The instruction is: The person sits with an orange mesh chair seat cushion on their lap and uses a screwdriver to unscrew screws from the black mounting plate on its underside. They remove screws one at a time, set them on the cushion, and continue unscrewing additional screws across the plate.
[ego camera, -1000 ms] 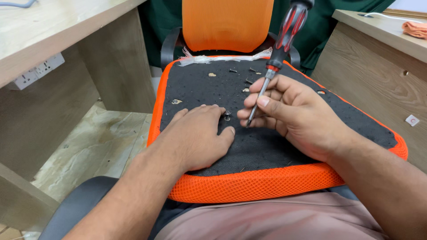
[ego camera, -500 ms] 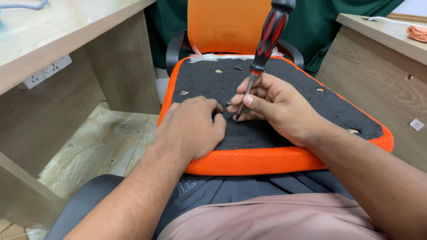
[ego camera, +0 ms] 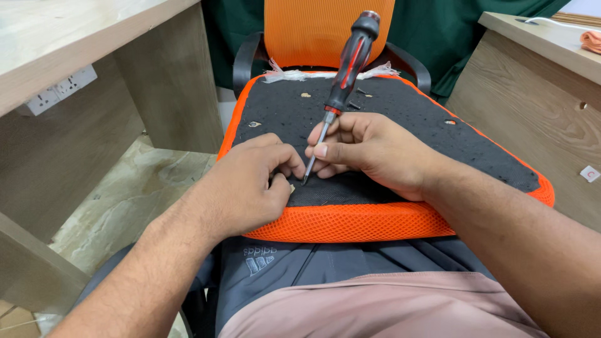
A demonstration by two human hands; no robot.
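Note:
An orange chair seat cushion [ego camera: 350,222] lies upside down across my lap, its black fabric underside up. My right hand [ego camera: 369,150] grips the metal shaft of a black and red screwdriver [ego camera: 346,66], whose handle points up and away and whose tip touches the fabric near the front edge. My left hand [ego camera: 250,181] rests curled on the fabric just left of the tip, fingertips pinching close to it. What it pinches is too small to make out.
Small screws [ego camera: 357,100] and light scraps lie scattered on the black fabric. An orange mesh chair back [ego camera: 313,31] stands behind the seat. Wooden desks flank me left [ego camera: 94,37] and right [ego camera: 538,81]. A wall socket [ego camera: 56,91] sits at left.
The view has shifted so the seat sits further right. Both hands have slid toward the seat's front edge, and the screwdriver tip is now beside my left fingertips.

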